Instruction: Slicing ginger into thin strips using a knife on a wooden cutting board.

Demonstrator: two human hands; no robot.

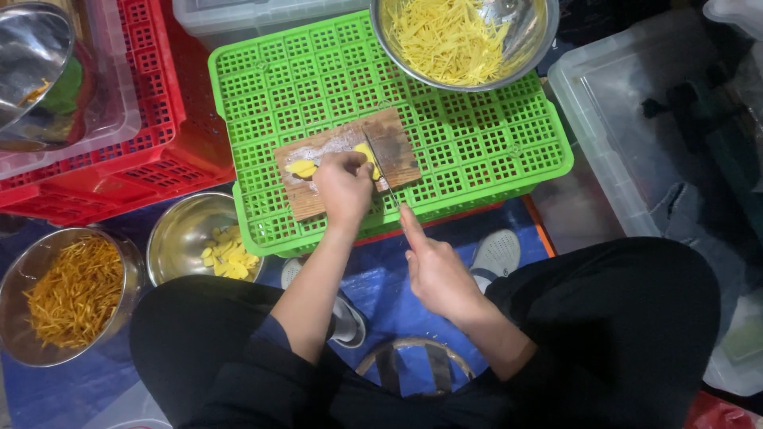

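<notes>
Yellow slices (367, 152) mid-board, knife (382, 168) alongside, edges clear.

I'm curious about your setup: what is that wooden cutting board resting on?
The wooden cutting board lies on an upturned green plastic crate. The crate's lattice shows all around it; what is beneath the crate is hidden.

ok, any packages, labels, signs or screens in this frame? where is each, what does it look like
No labels, signs or screens show. Containers only:
Clear plastic tub, right of the green crate: rectangular, see-through.
Clear plastic box, top edge behind the crate: rectangular, pale.
Clear tray, top left in the red crate: see-through.
The left hand and the right hand work at the wooden board.
</notes>
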